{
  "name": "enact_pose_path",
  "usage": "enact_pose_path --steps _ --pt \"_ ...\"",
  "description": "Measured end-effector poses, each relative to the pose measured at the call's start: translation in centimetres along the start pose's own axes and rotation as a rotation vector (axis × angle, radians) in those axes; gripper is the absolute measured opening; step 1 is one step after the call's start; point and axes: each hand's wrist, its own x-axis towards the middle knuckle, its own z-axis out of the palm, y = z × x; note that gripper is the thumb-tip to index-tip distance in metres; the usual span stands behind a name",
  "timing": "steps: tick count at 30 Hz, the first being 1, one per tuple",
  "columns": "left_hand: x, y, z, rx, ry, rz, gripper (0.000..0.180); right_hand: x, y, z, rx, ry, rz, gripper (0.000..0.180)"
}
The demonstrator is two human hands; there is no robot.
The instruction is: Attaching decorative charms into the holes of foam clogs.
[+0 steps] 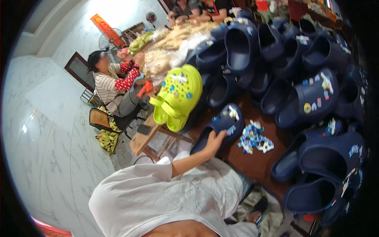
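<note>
1. A reddish-brown table fills the right side, and a heap of navy clogs covers most of it, many of them dotted with small charms.
2. A pair of lime-green clogs stands at the table's left edge, just beside the navy heap.
3. A seated person in a striped top works at the far left, well apart from the table's near end.
4. One navy clog lies on the near part of the table, charms on its upper.
5. The left hand is closed on that clog's heel end, fingers wrapped over its rim.
6. A small pile of blue and white charms lies just beside the held clog.
7. The right hand is out of sight.
</note>
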Motion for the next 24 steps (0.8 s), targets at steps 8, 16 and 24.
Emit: enact_pose_path --steps 8,16,24 --pt "0.3 0.7 0.1 -0.118 -0.012 0.009 0.037 -4.1 2.2 -1.0 0.502 -0.006 0.268 0.055" --pt "-0.6 1.4 -0.1 -0.129 -0.018 -0.054 0.038 -9.3 0.6 -5.9 0.353 -0.168 0.163 0.055" --pt "0.1 0.9 -0.7 -0.214 -0.126 -0.147 0.041 -16.3 6.2 -17.7 0.335 -0.283 0.150 0.055"
